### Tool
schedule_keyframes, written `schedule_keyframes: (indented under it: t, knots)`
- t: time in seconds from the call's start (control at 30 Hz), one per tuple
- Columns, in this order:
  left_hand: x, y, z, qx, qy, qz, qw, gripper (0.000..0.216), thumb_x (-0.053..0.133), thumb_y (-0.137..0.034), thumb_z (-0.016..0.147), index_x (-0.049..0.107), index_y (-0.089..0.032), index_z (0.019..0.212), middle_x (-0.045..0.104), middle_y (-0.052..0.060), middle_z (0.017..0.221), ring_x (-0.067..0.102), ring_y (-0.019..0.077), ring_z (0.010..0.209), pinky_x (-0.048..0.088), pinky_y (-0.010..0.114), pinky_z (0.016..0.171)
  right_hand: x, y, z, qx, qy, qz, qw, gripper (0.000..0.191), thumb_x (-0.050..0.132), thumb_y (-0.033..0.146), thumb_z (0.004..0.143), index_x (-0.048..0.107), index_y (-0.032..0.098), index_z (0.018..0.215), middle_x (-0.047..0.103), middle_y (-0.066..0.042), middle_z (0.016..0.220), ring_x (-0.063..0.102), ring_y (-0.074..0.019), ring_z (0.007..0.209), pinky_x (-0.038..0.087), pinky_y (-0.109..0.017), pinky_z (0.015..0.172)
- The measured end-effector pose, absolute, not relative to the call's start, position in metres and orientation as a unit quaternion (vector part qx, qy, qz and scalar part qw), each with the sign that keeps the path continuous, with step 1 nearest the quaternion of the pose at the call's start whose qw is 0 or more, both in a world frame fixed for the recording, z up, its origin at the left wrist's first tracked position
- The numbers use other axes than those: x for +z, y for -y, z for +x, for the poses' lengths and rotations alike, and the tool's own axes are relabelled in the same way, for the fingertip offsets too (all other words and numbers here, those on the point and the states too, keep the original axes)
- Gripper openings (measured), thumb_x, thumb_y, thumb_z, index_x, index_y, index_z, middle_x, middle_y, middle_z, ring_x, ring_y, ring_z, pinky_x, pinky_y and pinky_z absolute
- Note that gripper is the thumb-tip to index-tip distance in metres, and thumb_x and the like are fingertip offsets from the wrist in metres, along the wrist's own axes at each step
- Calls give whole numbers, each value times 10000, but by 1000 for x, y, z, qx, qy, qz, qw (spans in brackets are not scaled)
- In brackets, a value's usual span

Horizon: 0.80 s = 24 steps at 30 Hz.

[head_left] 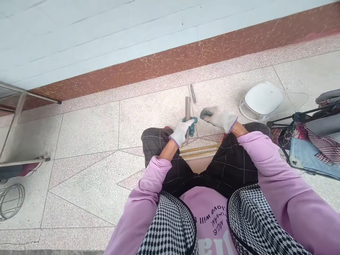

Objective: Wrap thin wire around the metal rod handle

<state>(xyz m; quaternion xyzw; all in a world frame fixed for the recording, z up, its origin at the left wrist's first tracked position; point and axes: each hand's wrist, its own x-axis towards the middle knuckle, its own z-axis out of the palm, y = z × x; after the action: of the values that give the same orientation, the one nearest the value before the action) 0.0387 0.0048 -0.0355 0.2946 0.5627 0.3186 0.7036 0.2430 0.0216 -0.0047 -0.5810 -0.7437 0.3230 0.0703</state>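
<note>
A white glove with blue-green palm and fingers covers my left hand. It is wrapped round a smooth grey-brown rod, which stands out above and below the fist; whether it is hollow I cannot tell. Just to the right, apart from the rod, my right hand wears a similar glove with grey fingers. Its fingers are curled together, and anything in them is hidden. On the floor beyond both hands lies a short, thin dark-grey stick.
Yellowish bars run between my knees. At the right are a white-seated stool and a folding frame with clothes. A metal rack and a wire basket stand left. A wall crosses ahead.
</note>
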Motion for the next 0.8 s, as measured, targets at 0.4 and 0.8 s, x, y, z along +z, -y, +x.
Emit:
schedule_keyframes:
  t: [0.4, 0.8]
  knots:
    - [-36, -22, 8, 412, -609, 263, 625, 179, 782, -217, 845, 604, -204, 833, 415, -124, 504, 357, 63, 369, 275, 216, 375, 14, -7, 302, 340, 600, -717, 107, 211, 686, 213, 983, 872, 202, 1081, 812, -38, 879, 667, -161, 695, 500, -259, 641]
    - [-36, -30, -25, 501, -634, 198, 555, 186, 787, -262, 828, 610, -204, 839, 387, -129, 510, 339, 61, 389, 266, 205, 377, 9, -1, 344, 318, 527, -760, 207, 187, 664, 200, 1013, 835, 163, 1081, 832, -140, 1016, 677, -196, 761, 517, -316, 654]
